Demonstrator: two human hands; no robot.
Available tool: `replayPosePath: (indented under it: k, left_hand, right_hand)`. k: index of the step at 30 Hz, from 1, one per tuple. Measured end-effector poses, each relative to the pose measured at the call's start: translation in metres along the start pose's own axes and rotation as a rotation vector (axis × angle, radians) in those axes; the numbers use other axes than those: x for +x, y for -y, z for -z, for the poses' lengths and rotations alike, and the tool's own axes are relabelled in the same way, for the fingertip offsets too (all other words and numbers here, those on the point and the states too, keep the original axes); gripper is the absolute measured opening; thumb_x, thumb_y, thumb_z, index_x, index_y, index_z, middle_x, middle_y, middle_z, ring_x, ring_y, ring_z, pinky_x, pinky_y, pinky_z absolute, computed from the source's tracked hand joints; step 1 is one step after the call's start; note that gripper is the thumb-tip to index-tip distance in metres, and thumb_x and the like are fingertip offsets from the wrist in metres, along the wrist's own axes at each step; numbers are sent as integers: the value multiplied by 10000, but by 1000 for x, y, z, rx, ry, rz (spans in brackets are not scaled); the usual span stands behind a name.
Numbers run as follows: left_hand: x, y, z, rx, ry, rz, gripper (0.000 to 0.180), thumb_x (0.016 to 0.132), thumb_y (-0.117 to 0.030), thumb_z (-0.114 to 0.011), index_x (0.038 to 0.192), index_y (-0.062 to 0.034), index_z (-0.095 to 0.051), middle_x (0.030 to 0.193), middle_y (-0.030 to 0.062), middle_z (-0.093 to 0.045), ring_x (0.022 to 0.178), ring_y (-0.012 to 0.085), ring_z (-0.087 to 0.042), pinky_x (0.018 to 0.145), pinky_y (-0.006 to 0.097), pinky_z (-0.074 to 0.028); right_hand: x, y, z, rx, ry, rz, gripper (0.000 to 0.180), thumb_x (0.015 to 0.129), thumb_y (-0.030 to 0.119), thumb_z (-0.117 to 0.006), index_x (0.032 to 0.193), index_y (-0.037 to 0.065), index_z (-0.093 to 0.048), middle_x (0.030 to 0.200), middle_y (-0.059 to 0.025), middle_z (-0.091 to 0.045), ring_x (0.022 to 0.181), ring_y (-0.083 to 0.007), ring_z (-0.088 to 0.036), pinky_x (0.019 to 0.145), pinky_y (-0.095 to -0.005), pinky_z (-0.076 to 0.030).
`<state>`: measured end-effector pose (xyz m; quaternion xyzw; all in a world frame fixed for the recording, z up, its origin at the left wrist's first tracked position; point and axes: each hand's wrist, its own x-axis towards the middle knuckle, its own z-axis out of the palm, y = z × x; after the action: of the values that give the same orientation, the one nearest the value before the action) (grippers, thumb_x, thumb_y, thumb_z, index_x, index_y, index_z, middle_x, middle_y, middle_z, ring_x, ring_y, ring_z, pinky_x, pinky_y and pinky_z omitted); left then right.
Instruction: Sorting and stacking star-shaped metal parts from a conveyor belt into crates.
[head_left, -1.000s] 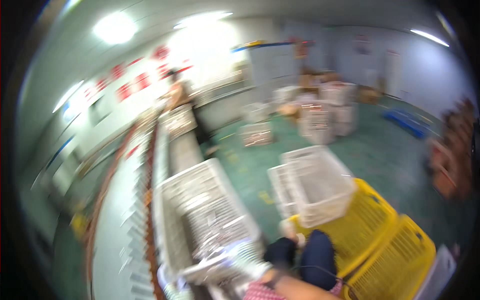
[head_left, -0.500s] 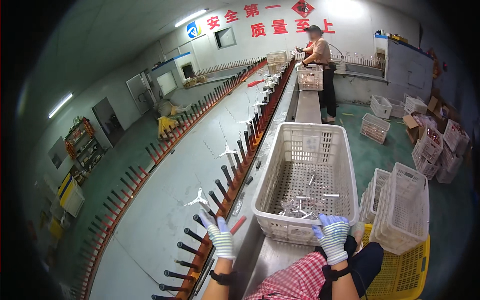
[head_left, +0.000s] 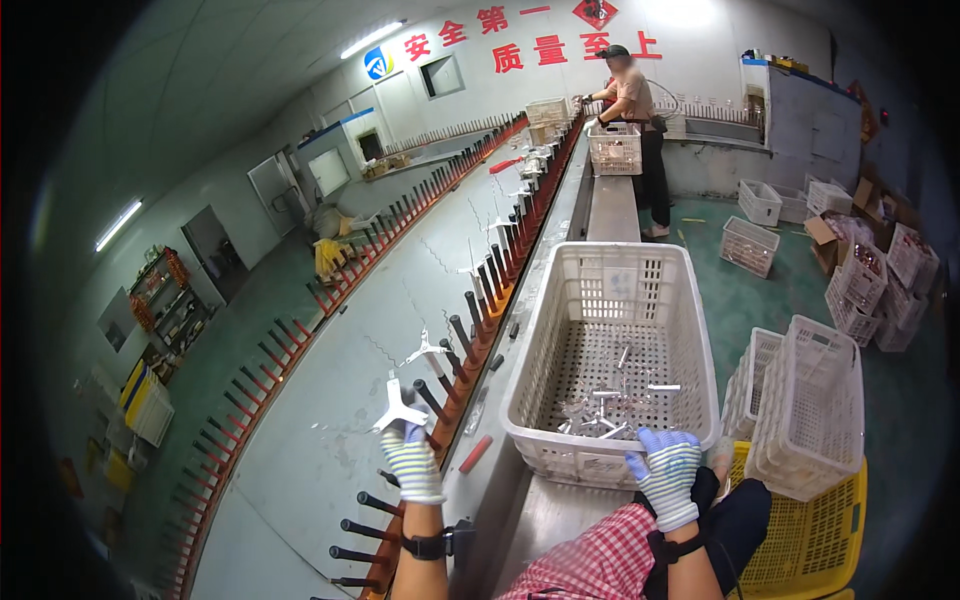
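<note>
My left hand (head_left: 412, 466), in a striped glove, is closed at the base of a white three-armed part (head_left: 402, 406) beside the row of black-tipped posts (head_left: 430, 399). The fingertips are partly hidden behind the part. Further along the row, another white three-armed part (head_left: 425, 347) sits by the posts. My right hand (head_left: 668, 476), gloved alike, grips the near rim of a large white plastic crate (head_left: 528, 440), fingers over the edge. Inside the crate lie several small silvery tubes (head_left: 663, 388) and clear scraps.
A red rod (head_left: 476, 454) lies on the metal ledge between posts and crate. Stacked white crates (head_left: 806, 420) and a yellow crate (head_left: 845, 530) stand to my right. A co-worker (head_left: 633, 100) stands at the far end of the line, beside another white crate (head_left: 615, 150).
The posts and white parts have shifted nearer along the line. My left hand has moved slightly left and closed on the nearest white part. The right hand stays on the crate rim.
</note>
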<state>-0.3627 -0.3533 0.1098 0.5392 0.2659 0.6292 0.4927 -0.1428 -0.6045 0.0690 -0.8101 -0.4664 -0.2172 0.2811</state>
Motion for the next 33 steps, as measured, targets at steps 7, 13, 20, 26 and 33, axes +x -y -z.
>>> replayPosePath:
  k: [7,13,20,26,33]
  left_hand:
    - [30,71,-17,309,-338,130,299,895,-136,-500,1153,16,-489,1055,118,-573,910,161,-526,798,264,-421]
    - [46,89,-11,396,-409,71,300,909,-225,-496,1133,-28,-522,945,81,-592,764,171,-472,702,286,-415]
    - [32,21,-28,472,-140,-235,280,803,24,-446,1071,24,-529,973,99,-561,821,189,-535,716,282,-443]
    - [38,75,-61,394,3,-121,276,840,-102,-494,1080,26,-543,975,122,-576,879,212,-530,803,316,-420]
    - [51,98,-84,282,-355,4,274,897,-32,-401,1137,55,-500,1117,122,-550,941,175,-524,834,277,-432]
  right_hand:
    - [1,3,4,-20,-19,21,355,671,324,-644,933,88,-602,754,-63,-576,755,-245,-547,788,-414,-385]
    - [0,1,1,-10,-12,29,354,677,326,-639,939,92,-598,753,-62,-578,752,-245,-546,784,-414,-386]
    - [3,1,7,-23,7,2,350,684,337,-632,939,101,-599,758,-53,-580,754,-237,-542,787,-404,-377]
    - [3,2,7,-22,47,-4,340,689,335,-629,933,101,-601,758,-54,-582,767,-235,-542,792,-404,-375]
    - [2,-1,5,-9,26,-9,347,691,341,-630,935,95,-605,752,-58,-580,761,-238,-543,797,-407,-374]
